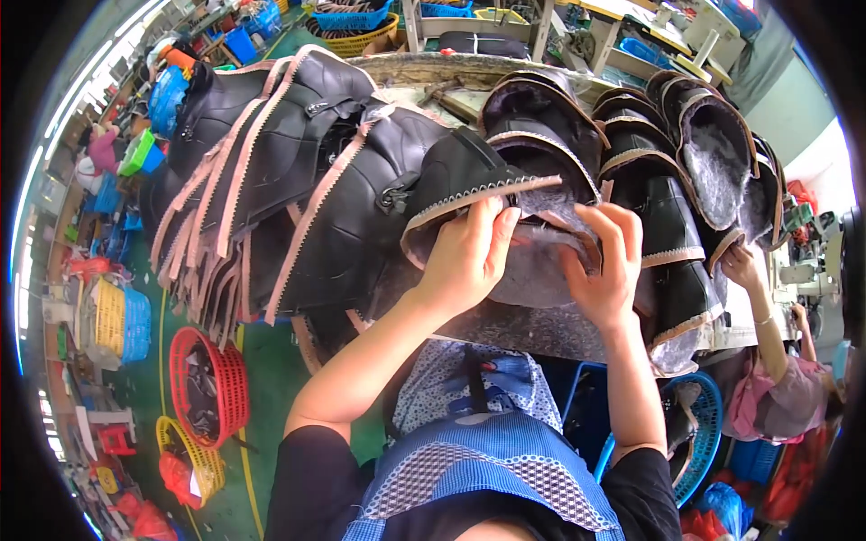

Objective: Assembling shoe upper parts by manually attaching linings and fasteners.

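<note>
A black shoe upper (456, 167) lies in front of me at the table's edge, its pinkish zigzag-stitched border facing me. Under that border shows a grey fleece lining (532, 273). My left hand (471, 243) pinches the border near its middle, thumb against fingers. At the opposite side of the opening, my right hand (612, 257) curls its fingers over the upper's edge, thumb below. What lies under the fingertips is partly hidden. Just left is a pile of black uppers (347, 203) with pink strips hanging down. Fleece-lined uppers (645, 194) stand nested in rows behind and right of my hands.
Another person's hand (741, 266) touches the uppers at the right end of the table. Below left, a red basket (239, 388) and a yellow basket (215, 464) stand on the green floor. A blue basket (713, 424) sits below right.
</note>
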### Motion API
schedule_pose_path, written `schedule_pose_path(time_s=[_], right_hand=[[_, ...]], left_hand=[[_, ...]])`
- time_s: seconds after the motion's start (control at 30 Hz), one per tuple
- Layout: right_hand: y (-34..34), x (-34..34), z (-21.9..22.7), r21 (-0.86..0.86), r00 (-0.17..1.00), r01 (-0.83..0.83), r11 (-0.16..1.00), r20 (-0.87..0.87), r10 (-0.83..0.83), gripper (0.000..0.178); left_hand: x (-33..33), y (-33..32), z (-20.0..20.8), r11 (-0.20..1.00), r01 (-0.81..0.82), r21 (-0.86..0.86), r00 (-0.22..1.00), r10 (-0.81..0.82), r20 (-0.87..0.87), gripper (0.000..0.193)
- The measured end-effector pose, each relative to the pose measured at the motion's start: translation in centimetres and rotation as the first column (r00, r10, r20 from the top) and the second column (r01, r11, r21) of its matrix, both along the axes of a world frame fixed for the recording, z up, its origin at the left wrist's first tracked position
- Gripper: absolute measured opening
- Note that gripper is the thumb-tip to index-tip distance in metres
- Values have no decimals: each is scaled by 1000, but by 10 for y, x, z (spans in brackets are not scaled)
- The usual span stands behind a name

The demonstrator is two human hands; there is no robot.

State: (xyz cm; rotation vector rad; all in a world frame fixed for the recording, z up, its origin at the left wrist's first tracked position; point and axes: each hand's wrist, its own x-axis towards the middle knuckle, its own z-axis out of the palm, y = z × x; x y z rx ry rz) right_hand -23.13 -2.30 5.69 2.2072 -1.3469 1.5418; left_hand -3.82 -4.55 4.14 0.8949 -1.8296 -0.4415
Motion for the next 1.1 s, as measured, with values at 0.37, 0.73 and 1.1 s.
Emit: schedule_pose_path(time_s=[0.37,0.73,1.1], right_hand=[[29,14,-26,111,997,27,993,-80,-18,35],[37,29,-36,322,985,-107,940,165,56,10],[65,56,-48,51,-165,-940,337,798,-580,19]], left_hand=[[-8,24,-23,910,318,266,904,-206,-375,27],[-7,26,-53,967,154,201,958,-96,-270,21],[16,55,-32,939,230,256,964,-184,-192,24]])
